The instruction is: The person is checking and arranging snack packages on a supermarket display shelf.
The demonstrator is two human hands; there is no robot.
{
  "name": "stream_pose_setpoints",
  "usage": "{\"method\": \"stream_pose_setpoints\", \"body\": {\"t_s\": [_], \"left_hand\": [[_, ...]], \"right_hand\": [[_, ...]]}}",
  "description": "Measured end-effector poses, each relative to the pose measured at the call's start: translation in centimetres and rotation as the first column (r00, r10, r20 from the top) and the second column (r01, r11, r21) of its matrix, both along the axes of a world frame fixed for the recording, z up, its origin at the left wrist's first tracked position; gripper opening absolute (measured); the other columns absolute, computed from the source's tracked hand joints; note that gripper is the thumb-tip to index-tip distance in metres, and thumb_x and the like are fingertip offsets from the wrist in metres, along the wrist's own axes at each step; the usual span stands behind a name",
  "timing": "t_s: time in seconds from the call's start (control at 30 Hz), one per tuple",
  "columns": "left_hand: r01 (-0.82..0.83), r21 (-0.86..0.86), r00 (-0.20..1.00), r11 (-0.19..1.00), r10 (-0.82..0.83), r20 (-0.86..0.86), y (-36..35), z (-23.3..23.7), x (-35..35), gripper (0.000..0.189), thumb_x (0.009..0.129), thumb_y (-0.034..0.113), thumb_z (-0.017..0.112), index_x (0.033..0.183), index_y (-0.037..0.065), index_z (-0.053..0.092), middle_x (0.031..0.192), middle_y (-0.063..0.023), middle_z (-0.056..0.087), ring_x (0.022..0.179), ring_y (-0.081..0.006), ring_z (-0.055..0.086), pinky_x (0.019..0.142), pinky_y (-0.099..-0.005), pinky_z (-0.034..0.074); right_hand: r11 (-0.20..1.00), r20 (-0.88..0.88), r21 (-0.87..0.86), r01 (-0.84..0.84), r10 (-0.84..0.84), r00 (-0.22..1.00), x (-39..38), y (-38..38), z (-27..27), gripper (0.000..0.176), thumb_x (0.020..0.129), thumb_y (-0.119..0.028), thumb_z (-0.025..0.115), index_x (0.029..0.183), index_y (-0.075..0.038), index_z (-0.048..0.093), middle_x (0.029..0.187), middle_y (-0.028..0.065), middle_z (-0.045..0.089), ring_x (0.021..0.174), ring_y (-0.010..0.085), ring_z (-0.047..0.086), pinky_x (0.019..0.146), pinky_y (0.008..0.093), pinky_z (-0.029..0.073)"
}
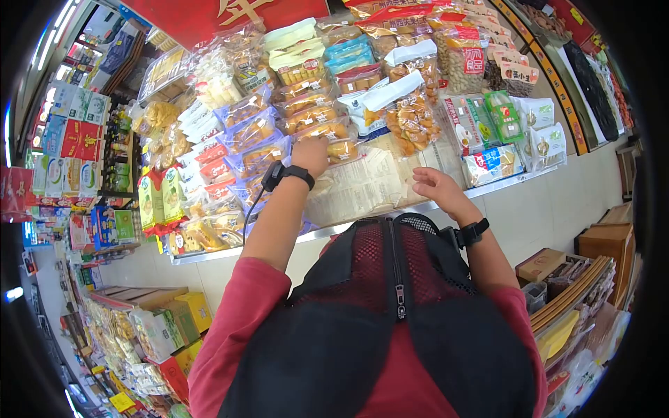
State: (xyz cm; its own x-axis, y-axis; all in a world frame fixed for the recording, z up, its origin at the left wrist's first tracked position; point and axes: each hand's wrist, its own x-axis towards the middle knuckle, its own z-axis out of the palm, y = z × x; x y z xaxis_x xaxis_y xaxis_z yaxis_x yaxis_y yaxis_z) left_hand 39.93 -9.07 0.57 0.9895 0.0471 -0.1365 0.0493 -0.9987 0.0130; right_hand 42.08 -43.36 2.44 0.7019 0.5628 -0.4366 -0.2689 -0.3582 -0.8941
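Observation:
My left hand (311, 155) reaches onto the display table, at the near end of a row of bagged brown bread rolls (320, 130). Its fingers are bent over a clear packet, and the fingertips are partly hidden. Purple-edged bread packets (257, 155) lie just left of that hand. My right hand (437, 188) hovers over the table's near edge with fingers apart and nothing in them. Beneath and between the hands, printed paper (362, 182) covers the table top. A bag of golden twisted snacks (416, 125) lies beyond my right hand.
Green and white packets (503, 117) sit at the table's right end. Yellow-green bags (151, 202) stand at its left end. A metal edge (209, 256) runs along the near side. Shelves of boxes (67, 139) stand left; wooden crates (605, 244) stand lower right.

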Motion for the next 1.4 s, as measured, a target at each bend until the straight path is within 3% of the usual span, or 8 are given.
{"method": "stream_pose_setpoints", "body": {"t_s": [0.13,0.2,0.3,0.63,0.7,0.83,1.1,1.4], "left_hand": [[-0.08,-0.002,0.996,0.997,0.08,0.027,-0.1,-1.7,0.5,0.045,0.079,0.02,0.065,0.121,0.007,0.056,0.132,-0.0166,0.051,0.124,-0.0339,0.047,0.096,-0.0471,0.043],[-0.018,0.068,0.983,0.998,0.005,0.184,-0.4,-1.8,0.2,0.074,0.073,0.03,0.075,0.136,0.007,0.043,0.136,-0.0184,0.045,0.13,-0.0365,0.039,0.104,-0.0513,0.036],[-0.038,0.025,0.999,0.999,0.037,0.026,-0.4,-1.5,0.5,0.09,0.071,0.035,0.076,0.144,0.007,0.03,0.136,-0.0182,0.044,0.133,-0.0364,0.035,0.109,-0.0535,0.028],[-0.005,-0.03,0.999,1.0,0.004,-0.038,-1.0,-2.2,-0.4,0.089,0.07,0.038,0.076,0.141,0.005,0.034,0.131,-0.0206,0.046,0.127,-0.0366,0.04,0.106,-0.0517,0.031],[0.04,-0.062,0.997,0.997,-0.035,0.076,-0.9,-2.2,-0.7,0.08,0.071,0.037,0.076,0.136,0.006,0.041,0.132,-0.0211,0.046,0.125,-0.0367,0.042,0.105,-0.0507,0.032],[0.036,-0.052,0.996,0.998,-0.032,0.085,-1.1,-1.9,-0.7,0.076,0.071,0.035,0.076,0.134,0.008,0.043,0.135,-0.0219,0.044,0.125,-0.0364,0.042,0.104,-0.049,0.033],[0.155,-0.058,0.986,0.986,-0.158,-0.05,-3.1,-1.3,-0.9,0.083,0.072,0.037,0.076,0.139,0.008,0.037,0.128,-0.0188,0.049,0.124,-0.0352,0.044,0.103,-0.0486,0.035],[0.079,-0.058,0.997,0.995,-0.079,0.007,-2.9,-2.4,-1.2,0.1,0.068,0.04,0.078,0.148,0.011,0.025,0.125,-0.0187,0.05,0.119,-0.0366,0.046,0.099,-0.0487,0.039]], "right_hand": [[0.999,-0.019,0.002,0.046,-0.046,0.999,-0.6,-0.9,-0.6,0.051,0.088,-0.018,0.065,0.132,0.001,0.049,0.123,0.0135,0.058,0.111,0.0177,0.054,0.097,0.0309,0.042],[0.998,-0.036,0.013,0.063,-0.062,0.997,-0.7,-1.1,-0.6,0.05,0.088,-0.017,0.065,0.132,0.001,0.049,0.122,0.0126,0.058,0.111,0.017,0.054,0.096,0.0303,0.042],[0.998,-0.044,0.016,0.066,-0.065,0.997,-0.8,-1.2,-1.0,0.05,0.088,-0.017,0.065,0.131,0.002,0.05,0.121,0.0121,0.058,0.11,0.0165,0.054,0.096,0.0295,0.043],[0.999,-0.046,0.011,0.053,-0.052,0.998,-0.9,-0.7,-1.4,0.055,0.085,-0.024,0.069,0.13,0.002,0.051,0.12,0.0162,0.059,0.109,0.0201,0.056,0.094,0.0307,0.045],[0.999,-0.048,0.003,0.04,-0.04,0.998,-0.8,-0.5,-1.6,0.054,0.085,-0.024,0.069,0.13,0.002,0.051,0.12,0.0162,0.059,0.109,0.02,0.056,0.093,0.0305,0.045],[1.0,-0.053,0.001,0.023,-0.023,0.998,-0.7,-0.1,-1.6,0.054,0.085,-0.024,0.069,0.13,0.002,0.052,0.12,0.0162,0.059,0.108,0.02,0.056,0.093,0.0303,0.045],[1.0,-0.043,0.011,0.007,-0.007,0.999,-0.6,0.3,-1.5,0.054,0.086,-0.024,0.069,0.129,0.002,0.051,0.118,0.0161,0.06,0.106,0.0194,0.057,0.092,0.0296,0.045],[1.0,-0.032,0.009,-0.004,0.004,0.999,-0.7,0.4,-1.8,0.055,0.085,-0.025,0.069,0.129,0.003,0.051,0.119,0.0179,0.06,0.105,0.02,0.058,0.092,0.0302,0.045]]}}
